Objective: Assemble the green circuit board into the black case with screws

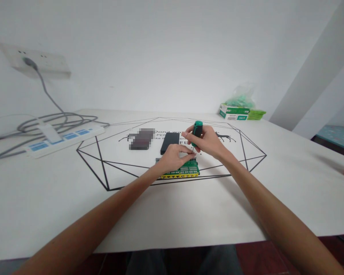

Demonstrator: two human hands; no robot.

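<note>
My right hand (208, 140) is wrapped round the handle of a green and black screwdriver (198, 129), which stands nearly upright with its shaft pointing down. Below it lies a green circuit board (192, 168) with a row of yellow ports along its near edge. My left hand (173, 157) rests over the board's far left part. Its thumb and forefinger are pinched together beside the screwdriver's tip; what is between them is too small to make out. Just behind the left hand sits a flat black case (169, 142). The hands cover part of the board.
A blurred-out dark object (141, 139) lies left of the case. Farther left are a white power strip (65, 141) and coiled grey cables (46, 122). Green and white boxes (234, 112) with a plastic bag on top stand at the table's back right. A few dark specks lie near the right hand.
</note>
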